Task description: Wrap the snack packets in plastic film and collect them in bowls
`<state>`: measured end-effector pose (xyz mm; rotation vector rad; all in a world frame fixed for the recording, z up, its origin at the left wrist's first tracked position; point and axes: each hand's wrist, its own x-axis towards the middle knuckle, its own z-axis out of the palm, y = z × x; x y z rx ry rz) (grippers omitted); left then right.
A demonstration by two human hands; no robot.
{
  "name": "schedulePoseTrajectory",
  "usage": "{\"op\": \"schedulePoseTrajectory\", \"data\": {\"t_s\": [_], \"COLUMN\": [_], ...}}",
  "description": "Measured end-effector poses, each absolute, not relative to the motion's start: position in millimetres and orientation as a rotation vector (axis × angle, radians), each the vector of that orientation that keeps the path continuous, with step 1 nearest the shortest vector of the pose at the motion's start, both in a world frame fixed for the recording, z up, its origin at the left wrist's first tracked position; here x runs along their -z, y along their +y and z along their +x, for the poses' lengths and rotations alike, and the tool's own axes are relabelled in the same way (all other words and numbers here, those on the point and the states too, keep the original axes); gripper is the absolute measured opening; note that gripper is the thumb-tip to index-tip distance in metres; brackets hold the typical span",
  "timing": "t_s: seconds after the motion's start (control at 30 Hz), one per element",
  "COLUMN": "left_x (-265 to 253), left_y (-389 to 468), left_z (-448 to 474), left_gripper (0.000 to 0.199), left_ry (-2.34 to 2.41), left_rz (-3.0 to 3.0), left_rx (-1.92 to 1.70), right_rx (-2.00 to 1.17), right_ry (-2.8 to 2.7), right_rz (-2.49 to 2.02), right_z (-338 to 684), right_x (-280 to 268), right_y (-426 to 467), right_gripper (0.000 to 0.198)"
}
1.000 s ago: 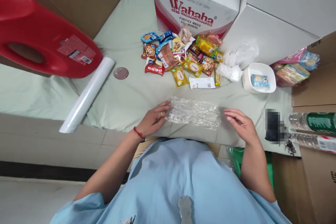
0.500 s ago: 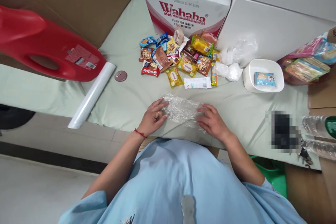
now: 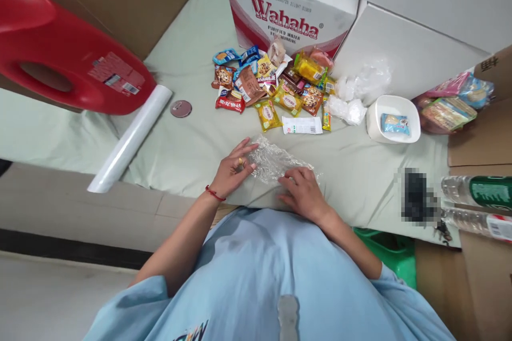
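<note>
With the crumpled clear film [image 3: 270, 157] at the centre of the dial and the person at six o'clock, the film lies on the worktop [image 3: 348, 181] near its front edge, on a pale green cloth. The person's two hands are apart, one at each end of it. The left hand [image 3: 234, 169], at nine o'clock, is open, thumb away from the fingers, fingertips at the film's left end. The right hand [image 3: 303, 192], towards four o'clock, bends its fingers down onto the other end; whether they pinch it, one cannot tell.

At twelve o'clock a heap of wrapped snacks [image 3: 282, 97] spreads before a Wahaha carton [image 3: 288, 18], and a white packet [image 3: 302, 125] lies at its near side. Towards ten o'clock are a round brown disc [image 3: 181, 108] and a red jug [image 3: 116, 66]; a white roll [image 3: 132, 138] slants at nine. Around two sit crumpled plastic bags [image 3: 350, 109], then a white tub [image 3: 374, 122] holding a blue packet [image 3: 395, 124]. Two bottles [image 3: 486, 192] lie at three.
</note>
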<state>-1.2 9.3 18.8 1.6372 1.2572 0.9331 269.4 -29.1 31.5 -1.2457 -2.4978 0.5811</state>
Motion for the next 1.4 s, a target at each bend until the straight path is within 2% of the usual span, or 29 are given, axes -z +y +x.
{"op": "schedulePoseTrajectory", "data": {"t_s": [0.07, 0.23, 0.37, 0.47, 0.57, 0.77, 0.83, 0.93, 1.0, 1.23, 1.4], "left_x": [-16.9, -14.8, -17.5, -18.9, -19.7, -22.7, -22.4, -20.9, -20.5, -23.1, -23.8], "left_y": [9.1, -2.4, -20.4, -32.5, -38.6, -31.3, -27.3, -23.3, -21.8, -14.8, -7.7], "left_z": [-7.4, -24.3, -27.8, -23.0, -12.8, 8.2, 11.1, 11.6, 10.9, 14.2, 23.7], "left_gripper": [0.04, 0.032, 0.035, 0.044, 0.042, 0.079, 0.069, 0.037, 0.029, 0.029, 0.033], "left_ry": [1.234, 1.331, 1.582, 1.386, 1.237, 1.154, 1.116, 1.095, 1.116, 1.247, 1.322], "left_rz": [1.616, 1.589, 1.35, 1.193, 1.065, 0.742, 0.695, 0.684, 0.667, 0.58, 0.615], "left_rx": [-0.965, -1.131, -1.236, -1.053, -0.843, -0.887, -0.91, -0.938, -0.967, -1.023, -1.016], "right_rx": [-0.599, -0.767, -0.841, -0.889, -0.942, -1.02, -1.077, -1.224, -1.321, -1.396, -1.398], "right_ry": [-2.517, -2.293, -2.138, -2.026, -1.917, -1.878, -1.839, -1.645, -1.46, -0.903, -0.815], "right_rz": [-1.328, -1.374, -1.469, -1.507, -1.542, -1.534, -1.532, -1.55, -1.553, -1.524, -1.565], "right_z": [260.7, 255.3, 243.1, 226.5, 208.9, 187.7, 188.0, 195.7, 204.2, 247.7, 295.3], "right_x": [-27.8, -31.8, -41.3, -47.3, -53.6, -63.6, -63.1, -59.4, -57.0, -54.0, -35.8], "right_y": [-27.9, -20.1, -18.5, -19.8, -20.5, -19.2, -19.3, -19.8, -19.9, -19.0, -23.7], "right_gripper": [0.017, 0.02, 0.023, 0.024, 0.022, 0.022, 0.022, 0.024, 0.026, 0.038, 0.042]}}
